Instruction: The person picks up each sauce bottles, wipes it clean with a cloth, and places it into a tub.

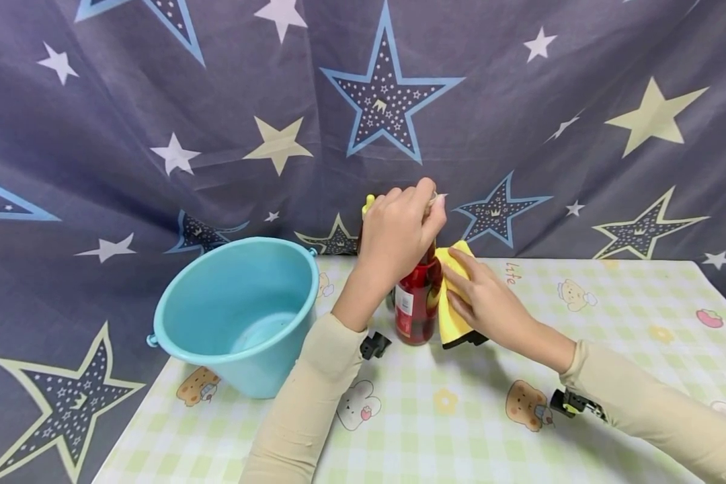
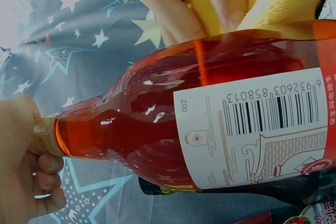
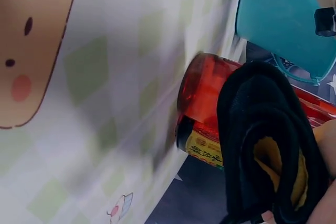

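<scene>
A glass bottle of red liquid [image 1: 413,321] with a white barcode label stands upright on the table. My left hand [image 1: 396,232] grips its neck at the tan cap, as the left wrist view shows. In my right hand [image 1: 490,299] is a folded yellow cloth [image 1: 451,321] with a black edge, pressed against the bottle's right side. From the right wrist, the cloth's black rolled end [image 3: 268,129] covers part of the bottle.
To the left stands a light blue bucket [image 1: 251,373]. Close behind the red bottle are other bottles, one with a yellow top [image 1: 369,202] and one with a yellow label [image 3: 203,148]. A star-patterned curtain [image 1: 490,134] hangs behind the checked tablecloth [image 1: 448,444].
</scene>
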Motion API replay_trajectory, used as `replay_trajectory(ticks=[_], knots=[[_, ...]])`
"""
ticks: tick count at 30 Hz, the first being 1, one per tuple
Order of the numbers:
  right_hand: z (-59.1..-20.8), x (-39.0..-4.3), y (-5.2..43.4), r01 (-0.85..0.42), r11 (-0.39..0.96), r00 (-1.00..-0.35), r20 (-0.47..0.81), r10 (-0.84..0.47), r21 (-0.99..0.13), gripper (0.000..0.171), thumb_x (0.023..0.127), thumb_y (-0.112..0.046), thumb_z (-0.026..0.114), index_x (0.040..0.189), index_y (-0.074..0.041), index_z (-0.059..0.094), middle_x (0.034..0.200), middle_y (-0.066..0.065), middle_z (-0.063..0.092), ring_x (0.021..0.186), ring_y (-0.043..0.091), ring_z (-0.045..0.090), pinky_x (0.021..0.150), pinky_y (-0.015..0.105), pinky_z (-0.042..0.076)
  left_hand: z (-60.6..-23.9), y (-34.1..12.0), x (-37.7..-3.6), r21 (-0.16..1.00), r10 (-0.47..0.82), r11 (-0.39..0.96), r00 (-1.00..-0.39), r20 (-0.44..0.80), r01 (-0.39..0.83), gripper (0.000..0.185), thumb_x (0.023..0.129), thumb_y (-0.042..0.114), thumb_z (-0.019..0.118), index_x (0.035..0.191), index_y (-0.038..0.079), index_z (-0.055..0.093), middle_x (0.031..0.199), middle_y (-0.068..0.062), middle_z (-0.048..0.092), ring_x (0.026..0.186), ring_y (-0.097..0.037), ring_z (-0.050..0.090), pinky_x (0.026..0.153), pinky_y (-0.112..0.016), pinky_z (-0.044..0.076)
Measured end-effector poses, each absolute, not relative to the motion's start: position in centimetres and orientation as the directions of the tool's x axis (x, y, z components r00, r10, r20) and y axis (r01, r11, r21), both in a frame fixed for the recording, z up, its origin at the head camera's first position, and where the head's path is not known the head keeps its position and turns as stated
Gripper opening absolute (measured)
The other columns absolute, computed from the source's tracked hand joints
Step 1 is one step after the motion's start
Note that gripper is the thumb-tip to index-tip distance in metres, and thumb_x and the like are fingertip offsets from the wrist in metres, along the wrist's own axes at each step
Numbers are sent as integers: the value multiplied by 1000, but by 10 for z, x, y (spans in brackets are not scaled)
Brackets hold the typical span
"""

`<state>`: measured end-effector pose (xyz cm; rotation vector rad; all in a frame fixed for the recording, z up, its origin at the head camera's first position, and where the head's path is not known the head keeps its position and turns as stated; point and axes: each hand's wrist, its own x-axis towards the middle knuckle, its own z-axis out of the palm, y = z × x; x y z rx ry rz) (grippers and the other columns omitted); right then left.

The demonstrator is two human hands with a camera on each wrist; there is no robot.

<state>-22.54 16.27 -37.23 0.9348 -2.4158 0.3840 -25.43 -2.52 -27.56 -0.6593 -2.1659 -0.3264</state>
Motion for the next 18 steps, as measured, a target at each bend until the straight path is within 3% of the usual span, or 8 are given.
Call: replay_trajectory(ticks=[8, 18], knots=[[-377, -228, 161, -690, 720, -647, 513, -563, -80, 41, 91, -6, 72, 130, 5, 66, 141, 32, 52, 111, 48, 63, 95, 56, 53, -275, -25, -253, -12, 336, 834, -491, 804, 551, 24, 105, 29, 48, 92, 12, 57, 62, 1, 54, 55, -18, 47, 54, -29, 36], [-378, -226, 160, -677, 735, -651, 485, -584, -24, 40, 90, -7, 73, 128, 3, 66, 137, 33, 54, 99, 46, 65, 86, 53, 56, -275, -24, -254, -2, 334, 830, -493, 803, 558, 23, 105, 28, 49, 92, 11, 58, 64, 0, 56, 57, -19, 49, 54, -29, 38]])
